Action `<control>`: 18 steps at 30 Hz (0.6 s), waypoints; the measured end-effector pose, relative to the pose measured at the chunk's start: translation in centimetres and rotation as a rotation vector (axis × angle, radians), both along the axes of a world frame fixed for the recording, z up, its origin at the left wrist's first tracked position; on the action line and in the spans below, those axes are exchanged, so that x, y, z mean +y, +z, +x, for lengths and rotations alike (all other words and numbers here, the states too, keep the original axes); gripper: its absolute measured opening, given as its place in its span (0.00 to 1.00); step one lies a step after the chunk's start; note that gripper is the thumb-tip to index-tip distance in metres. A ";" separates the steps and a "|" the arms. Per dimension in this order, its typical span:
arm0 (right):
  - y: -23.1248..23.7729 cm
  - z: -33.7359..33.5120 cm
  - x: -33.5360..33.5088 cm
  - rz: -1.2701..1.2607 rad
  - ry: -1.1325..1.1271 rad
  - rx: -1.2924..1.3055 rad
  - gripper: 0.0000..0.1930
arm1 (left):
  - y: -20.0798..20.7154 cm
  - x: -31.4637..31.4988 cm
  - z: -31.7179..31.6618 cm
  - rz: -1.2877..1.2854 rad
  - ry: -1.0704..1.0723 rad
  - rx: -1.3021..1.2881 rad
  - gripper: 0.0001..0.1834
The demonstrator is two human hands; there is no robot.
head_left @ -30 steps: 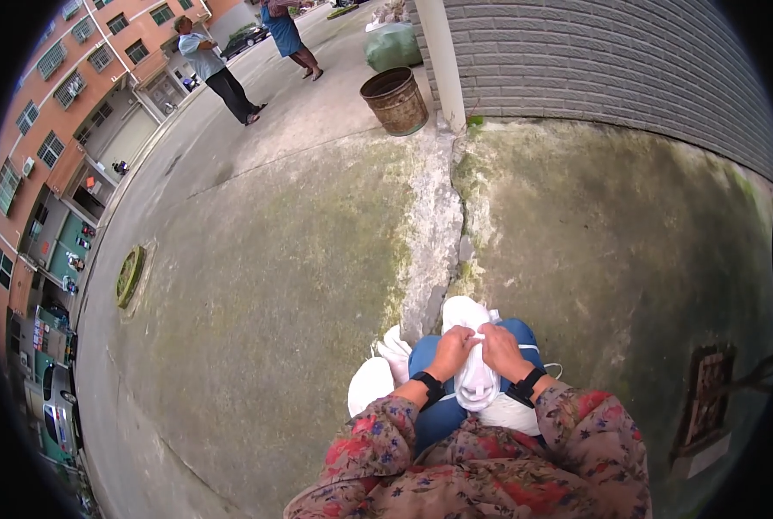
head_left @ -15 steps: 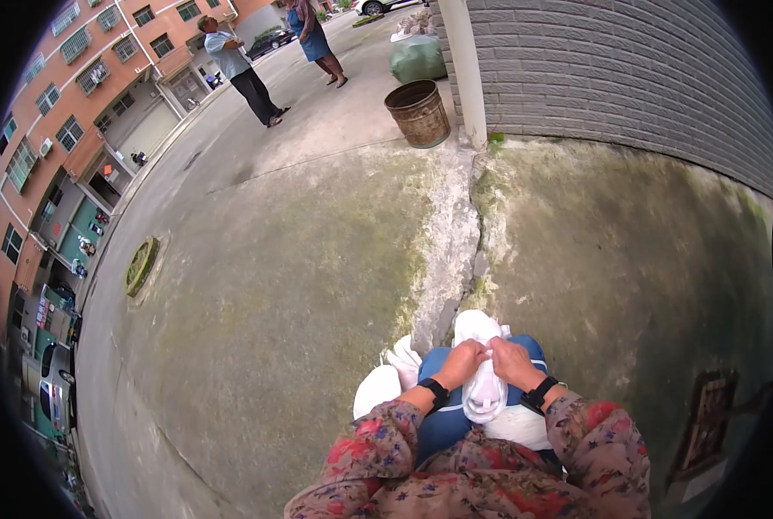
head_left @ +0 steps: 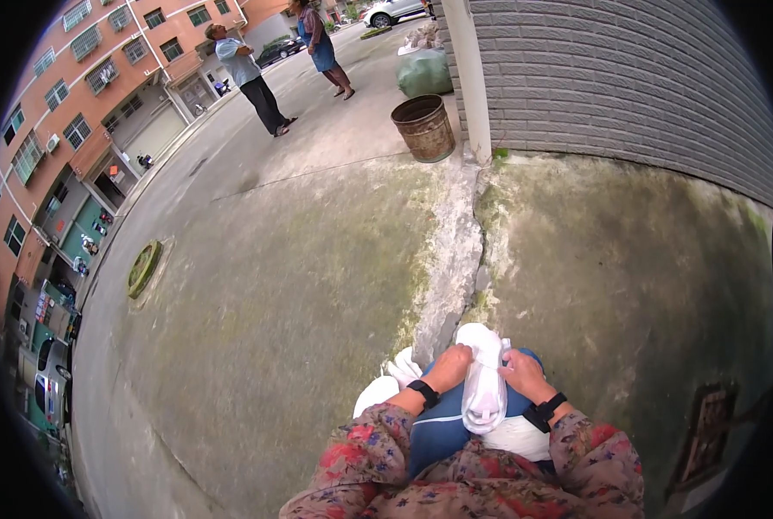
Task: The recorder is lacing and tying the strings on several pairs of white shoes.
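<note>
Pinching a white, shoe-like item at five o'clock over a blue-clad lap, with left hand clamped toward its eleven o'clock, right hand toward one.

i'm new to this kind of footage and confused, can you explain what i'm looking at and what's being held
No robot here: a person works bare-handed. The view comes from a fisheye camera worn on their head, looking down, so straight edges bend.

The left hand and right hand appear to pinch the sides of a long white item above blue-clad legs; its exact kind is unclear. More white items sit to the left.

Ahead, on the concrete ground, stand a rusty bin, a green bag and two people.
</note>
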State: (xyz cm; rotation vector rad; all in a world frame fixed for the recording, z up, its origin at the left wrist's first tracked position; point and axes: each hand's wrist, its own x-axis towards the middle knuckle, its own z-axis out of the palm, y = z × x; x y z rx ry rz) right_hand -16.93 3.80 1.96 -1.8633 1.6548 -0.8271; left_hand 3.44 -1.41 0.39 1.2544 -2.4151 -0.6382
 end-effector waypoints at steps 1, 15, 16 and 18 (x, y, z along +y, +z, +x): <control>-0.1 -1.2 0.2 0.098 -0.004 0.000 0.11 | 0.8 -0.6 1.5 0.002 0.089 -0.065 0.08; 6.3 -20.6 7.1 0.292 -0.529 -1.319 0.06 | 17.3 6.7 39.6 -0.584 1.779 1.234 0.14; 6.0 -22.5 7.6 0.217 -0.556 -1.418 0.05 | 17.7 7.5 39.8 -0.575 1.780 1.232 0.14; 6.0 -25.6 8.3 0.075 -0.682 -1.703 0.04 | 18.3 9.1 40.2 -0.553 1.802 1.443 0.13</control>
